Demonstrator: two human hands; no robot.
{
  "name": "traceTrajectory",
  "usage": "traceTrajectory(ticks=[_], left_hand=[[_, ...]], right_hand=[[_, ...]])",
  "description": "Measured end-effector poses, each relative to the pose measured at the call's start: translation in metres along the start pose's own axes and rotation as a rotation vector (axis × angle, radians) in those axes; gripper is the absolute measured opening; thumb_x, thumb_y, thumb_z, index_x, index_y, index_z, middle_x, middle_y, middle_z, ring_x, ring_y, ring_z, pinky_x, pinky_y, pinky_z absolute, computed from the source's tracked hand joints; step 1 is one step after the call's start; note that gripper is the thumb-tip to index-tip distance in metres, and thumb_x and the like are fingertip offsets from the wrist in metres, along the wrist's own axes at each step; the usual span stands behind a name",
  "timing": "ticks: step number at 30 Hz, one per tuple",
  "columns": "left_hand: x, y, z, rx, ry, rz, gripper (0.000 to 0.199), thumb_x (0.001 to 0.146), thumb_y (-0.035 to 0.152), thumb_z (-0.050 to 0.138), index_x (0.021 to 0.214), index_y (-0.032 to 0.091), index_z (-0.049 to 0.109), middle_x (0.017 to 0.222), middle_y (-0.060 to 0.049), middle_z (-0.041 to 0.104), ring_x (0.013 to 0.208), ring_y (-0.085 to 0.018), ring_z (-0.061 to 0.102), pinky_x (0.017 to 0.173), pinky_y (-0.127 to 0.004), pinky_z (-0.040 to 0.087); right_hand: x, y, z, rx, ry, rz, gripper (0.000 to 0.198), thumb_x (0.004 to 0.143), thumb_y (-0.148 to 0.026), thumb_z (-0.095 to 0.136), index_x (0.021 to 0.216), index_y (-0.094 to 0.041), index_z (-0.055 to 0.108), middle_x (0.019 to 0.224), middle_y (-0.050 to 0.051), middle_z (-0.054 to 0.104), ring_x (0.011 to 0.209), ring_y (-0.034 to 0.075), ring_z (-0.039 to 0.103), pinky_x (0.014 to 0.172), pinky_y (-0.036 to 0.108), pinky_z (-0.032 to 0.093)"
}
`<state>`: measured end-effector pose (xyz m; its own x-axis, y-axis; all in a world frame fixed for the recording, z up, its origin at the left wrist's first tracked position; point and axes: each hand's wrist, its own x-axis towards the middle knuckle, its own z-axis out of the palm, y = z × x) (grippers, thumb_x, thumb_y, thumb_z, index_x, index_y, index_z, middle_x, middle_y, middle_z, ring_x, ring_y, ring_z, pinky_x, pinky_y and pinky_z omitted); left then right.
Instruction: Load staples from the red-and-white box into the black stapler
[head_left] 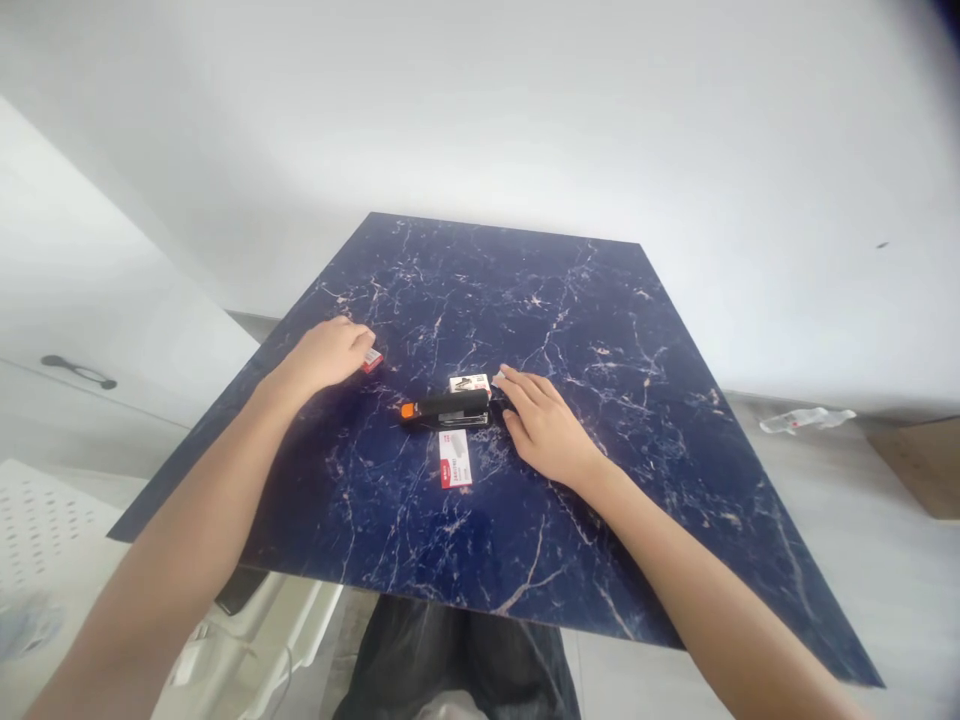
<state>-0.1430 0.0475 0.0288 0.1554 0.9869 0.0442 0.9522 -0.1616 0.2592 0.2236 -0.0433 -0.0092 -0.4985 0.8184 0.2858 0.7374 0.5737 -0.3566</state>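
On the left of the dark blue marble-patterned table (480, 300), my left hand (330, 352) has its fingers curled over a small red-and-white box (372, 361), which is partly hidden under them. My right hand (541, 418) rests with fingers stretched out, its fingertips at the right end of a black stapler (450, 408) and a small white box (469, 383). The stapler lies on its side with an orange tip pointing left, and the white box is just behind it. A white card with a red end (454, 460) lies flat in front of the stapler.
A white wall (510, 120) stands behind the table. At the left are a cabinet with a dark handle (79, 371) and a white perforated surface (45, 530). A clear plastic bottle (806, 420) and a brown cardboard piece (919, 462) lie on the floor at right.
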Motion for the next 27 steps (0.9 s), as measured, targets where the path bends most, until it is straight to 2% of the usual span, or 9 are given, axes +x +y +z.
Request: traceTrajectory(ticks=[3,8,10,12,14,17,19,24,27], left_hand=[[-0.005,0.015,0.002,-0.002,-0.104,0.06,0.049,0.102,0.052,0.041,0.113,0.024,0.079,0.122,-0.014,0.07,0.11,-0.034,0.068,0.102,-0.051,0.051],[-0.023,0.063,0.001,-0.279,-0.312,0.255,0.045,0.103,0.055,0.044,0.121,0.028,0.076,0.124,-0.007,0.075,0.102,-0.027,0.071,0.089,-0.039,0.055],[-0.027,0.073,0.0,-0.339,-0.307,0.274,0.045,0.103,0.056,0.045,0.123,0.029,0.075,0.124,-0.006,0.076,0.103,-0.026,0.071,0.088,-0.038,0.055],[-0.029,0.075,-0.001,-0.346,-0.223,0.28,0.045,0.102,0.056,0.05,0.124,0.027,0.075,0.123,-0.008,0.075,0.103,-0.027,0.071,0.087,-0.039,0.054],[-0.029,0.074,-0.003,-0.384,-0.229,0.31,0.046,0.097,0.058,0.057,0.125,0.025,0.074,0.116,-0.009,0.075,0.093,-0.025,0.07,0.081,-0.037,0.054],[-0.029,0.071,-0.005,-0.492,-0.448,0.406,0.049,0.087,0.053,0.073,0.128,0.027,0.071,0.107,-0.006,0.073,0.082,-0.021,0.068,0.073,-0.034,0.053],[-0.029,0.07,-0.005,-0.536,-0.534,0.444,0.05,0.082,0.047,0.079,0.128,0.029,0.071,0.109,-0.005,0.072,0.084,-0.021,0.068,0.074,-0.033,0.052],[-0.027,0.07,0.001,-0.535,-0.494,0.484,0.045,0.084,0.04,0.077,0.128,0.03,0.073,0.114,-0.006,0.07,0.084,-0.02,0.066,0.074,-0.032,0.05],[-0.027,0.071,0.001,-0.516,-0.481,0.482,0.044,0.085,0.039,0.077,0.128,0.03,0.074,0.117,-0.006,0.071,0.086,-0.02,0.066,0.075,-0.032,0.05]], right_hand=[[0.008,0.008,0.003,-0.019,-0.05,-0.041,0.049,0.105,-0.023,0.039,0.15,-0.021,0.057,0.159,0.011,0.055,0.144,0.036,0.046,0.117,0.06,0.041],[0.006,0.006,-0.004,-0.023,0.038,-0.012,0.033,0.104,-0.023,0.046,0.123,-0.017,0.072,0.114,0.013,0.074,0.107,0.031,0.062,0.102,0.05,0.051],[0.004,0.002,-0.006,0.014,0.092,0.021,0.027,0.102,-0.024,0.051,0.118,-0.018,0.072,0.104,0.011,0.073,0.099,0.03,0.061,0.095,0.048,0.053],[0.003,-0.003,-0.005,0.084,0.136,0.039,0.023,0.1,-0.025,0.056,0.116,-0.02,0.071,0.103,0.01,0.073,0.098,0.029,0.062,0.091,0.046,0.053],[0.004,-0.006,-0.004,0.149,0.148,0.026,0.021,0.099,-0.026,0.059,0.116,-0.021,0.071,0.102,0.009,0.072,0.097,0.028,0.063,0.089,0.044,0.054],[0.005,-0.01,-0.001,0.193,0.069,-0.018,0.023,0.098,-0.026,0.063,0.12,-0.021,0.069,0.099,0.007,0.072,0.093,0.026,0.064,0.087,0.041,0.053],[0.007,-0.012,0.001,0.198,0.0,-0.04,0.023,0.097,-0.025,0.067,0.119,-0.022,0.069,0.099,0.007,0.073,0.092,0.025,0.064,0.086,0.04,0.053],[0.01,-0.012,-0.002,0.244,-0.03,-0.016,0.007,0.099,-0.025,0.067,0.104,-0.022,0.071,0.089,0.003,0.073,0.084,0.021,0.065,0.08,0.035,0.051],[0.005,0.0,-0.02,0.206,-0.064,-0.009,0.007,0.095,-0.022,0.068,0.102,-0.022,0.071,0.088,0.002,0.074,0.082,0.021,0.066,0.08,0.036,0.051]])
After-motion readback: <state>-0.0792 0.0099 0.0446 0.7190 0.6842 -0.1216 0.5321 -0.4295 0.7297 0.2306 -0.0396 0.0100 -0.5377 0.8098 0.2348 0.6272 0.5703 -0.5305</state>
